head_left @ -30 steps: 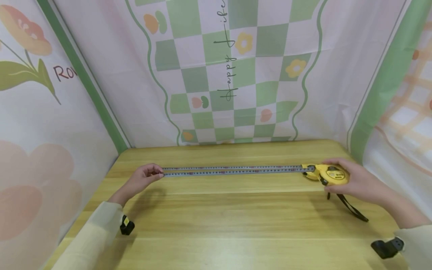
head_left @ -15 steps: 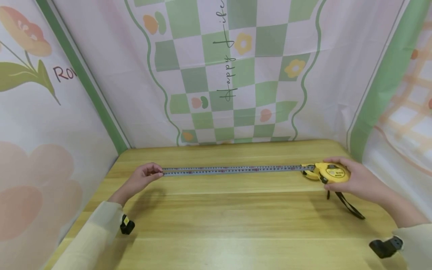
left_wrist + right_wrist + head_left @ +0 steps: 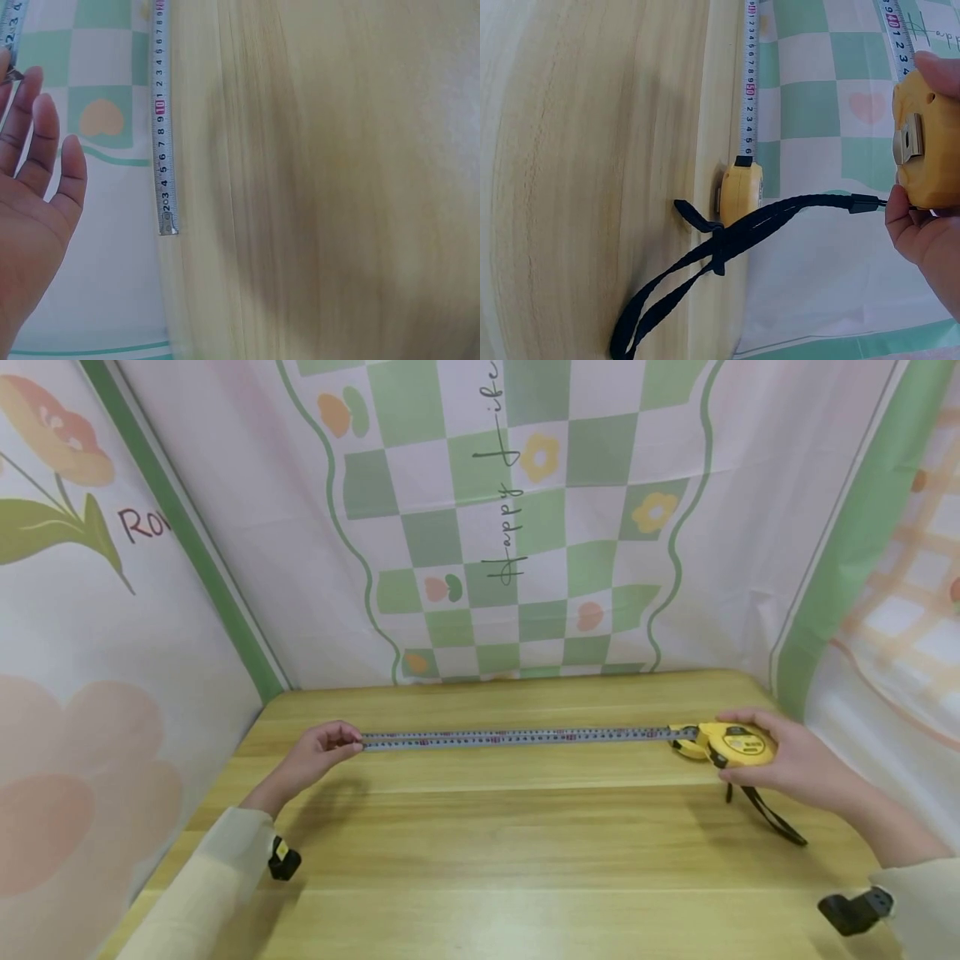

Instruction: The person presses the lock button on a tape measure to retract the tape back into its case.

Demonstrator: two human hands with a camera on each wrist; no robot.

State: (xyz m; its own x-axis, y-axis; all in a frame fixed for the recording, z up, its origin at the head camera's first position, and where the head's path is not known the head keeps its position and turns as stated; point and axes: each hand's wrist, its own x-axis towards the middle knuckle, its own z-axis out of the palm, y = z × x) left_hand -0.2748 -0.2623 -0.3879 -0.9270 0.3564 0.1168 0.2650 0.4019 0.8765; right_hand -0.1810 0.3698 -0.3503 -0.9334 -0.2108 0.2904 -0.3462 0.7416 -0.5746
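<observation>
My left grip (image 3: 321, 752), at 8 o'clock in the head view, pinches the hooked end of a first blade (image 3: 517, 740); my right grip (image 3: 806, 768), between 3 and 4 o'clock, grasps the yellow held case (image 3: 744, 745) that it runs from. This tape measure stretches straight between my hands, raised off the worktop (image 3: 480, 852). The step seems to be holding it alongside another tape: to do it well, I should pull evenly from both ends, level the numbers for reading, and pinch firmly, since a slipping end would likely snap back.

Beneath it, a second blade (image 3: 163, 133) lies on the worktop, with its metal hook (image 3: 169, 223) free and its yellow second case (image 3: 741, 191) at 4 o'clock. From the head, my tape partly covers that one. A black strap (image 3: 799, 202) dangles from the held case towards 4 o'clock and, seen from the right wrist, crosses the second case; whether they touch, I cannot tell. Patterned cloth (image 3: 483, 527) hangs at 12 o'clock behind the worktop.
</observation>
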